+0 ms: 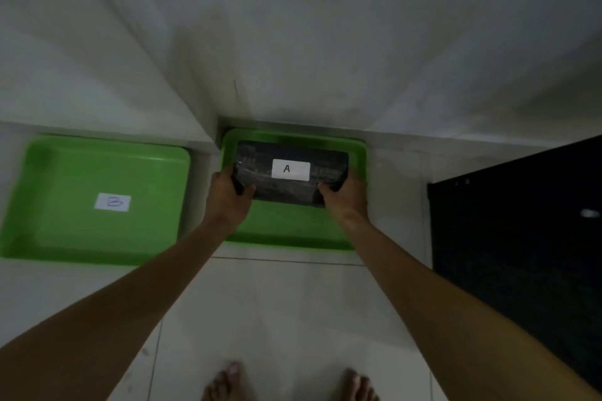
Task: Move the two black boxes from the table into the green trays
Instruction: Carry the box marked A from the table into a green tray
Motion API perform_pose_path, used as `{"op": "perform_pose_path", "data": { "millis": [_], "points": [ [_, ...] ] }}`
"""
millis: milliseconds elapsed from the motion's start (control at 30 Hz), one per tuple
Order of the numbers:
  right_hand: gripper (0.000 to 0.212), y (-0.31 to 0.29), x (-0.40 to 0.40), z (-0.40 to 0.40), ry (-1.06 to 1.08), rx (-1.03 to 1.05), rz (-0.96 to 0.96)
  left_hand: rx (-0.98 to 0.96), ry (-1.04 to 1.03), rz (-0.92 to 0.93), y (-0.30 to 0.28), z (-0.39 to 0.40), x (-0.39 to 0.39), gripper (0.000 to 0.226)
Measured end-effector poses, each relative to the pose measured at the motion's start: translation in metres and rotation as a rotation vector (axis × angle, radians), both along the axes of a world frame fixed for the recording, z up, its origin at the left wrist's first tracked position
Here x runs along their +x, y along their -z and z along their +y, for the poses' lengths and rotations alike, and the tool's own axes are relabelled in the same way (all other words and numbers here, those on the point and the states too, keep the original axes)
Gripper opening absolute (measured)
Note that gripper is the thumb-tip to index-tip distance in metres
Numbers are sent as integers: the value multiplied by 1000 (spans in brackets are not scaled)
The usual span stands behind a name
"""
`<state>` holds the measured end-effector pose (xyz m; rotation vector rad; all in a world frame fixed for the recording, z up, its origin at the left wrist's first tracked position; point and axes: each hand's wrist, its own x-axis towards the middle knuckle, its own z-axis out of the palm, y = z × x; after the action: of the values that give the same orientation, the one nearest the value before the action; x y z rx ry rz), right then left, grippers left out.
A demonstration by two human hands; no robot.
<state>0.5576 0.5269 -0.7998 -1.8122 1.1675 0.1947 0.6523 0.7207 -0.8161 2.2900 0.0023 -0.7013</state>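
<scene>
A black box (257, 169) with a white label marked A is inside the right green tray (293, 228), toward its far side. My left hand (228, 198) grips the box's near left corner and my right hand (345, 197) grips its near right corner. Whether the box rests on the tray floor or hangs just above it I cannot tell. The left green tray (65, 189) holds only a white label marked B. The second black box is out of view.
Both trays sit on a pale tiled floor (286, 303) against white walls that meet in a corner (215, 137) between them. A dark piece of furniture (521, 221) stands at the right. My bare feet (290, 384) show at the bottom edge.
</scene>
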Motion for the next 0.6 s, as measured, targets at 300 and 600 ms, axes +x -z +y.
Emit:
{"op": "perform_pose_path", "data": {
  "millis": [300,600],
  "points": [
    [54,31,-11,2,-60,-7,21,28,-17,143,23,-4,-6,49],
    [59,-1,-20,8,-76,-26,45,151,111,175,-4,-1,-10,71]
  ]
}}
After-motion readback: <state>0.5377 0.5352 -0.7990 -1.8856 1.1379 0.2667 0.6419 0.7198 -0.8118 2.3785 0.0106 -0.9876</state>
